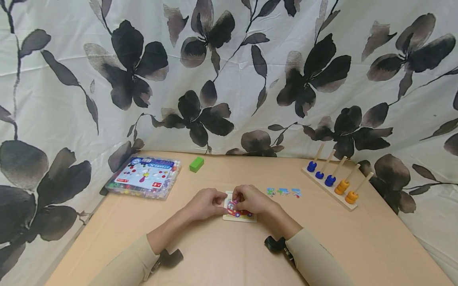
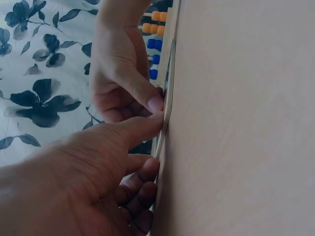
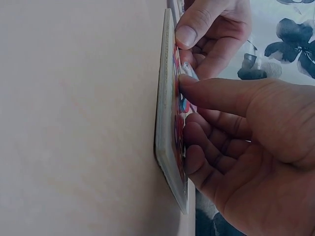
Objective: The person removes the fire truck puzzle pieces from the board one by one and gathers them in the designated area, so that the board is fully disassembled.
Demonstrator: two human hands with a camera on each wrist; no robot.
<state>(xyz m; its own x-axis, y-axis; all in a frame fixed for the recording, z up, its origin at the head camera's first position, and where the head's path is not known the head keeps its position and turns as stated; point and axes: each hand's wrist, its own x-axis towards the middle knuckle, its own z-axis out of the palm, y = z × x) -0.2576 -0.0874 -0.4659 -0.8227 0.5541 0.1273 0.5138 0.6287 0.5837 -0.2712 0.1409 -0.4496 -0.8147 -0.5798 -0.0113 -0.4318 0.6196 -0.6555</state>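
Observation:
A small jigsaw board (image 1: 240, 219) with a red car picture lies on the table between both hands. My left hand (image 1: 203, 204) holds the board's left side, its thumb on the top face and its other fingers curled at the edge. From the right, my right hand (image 1: 255, 200) reaches over the board and pinches a small puzzle piece (image 3: 188, 70) between thumb and forefinger, close to the surface. Fingers cover much of that piece and the upper part of the picture. Three bluish puzzle pieces (image 1: 283, 191) lie in a row right of the right hand.
A clear-sided box of colourful beads (image 1: 143, 176) lies at the back left, with a green block (image 1: 196, 164) beside it. A wooden peg rack (image 1: 329, 186) with blue and orange beads stands at the right. Floral cloth (image 1: 214, 71) hangs behind the table (image 1: 200, 254).

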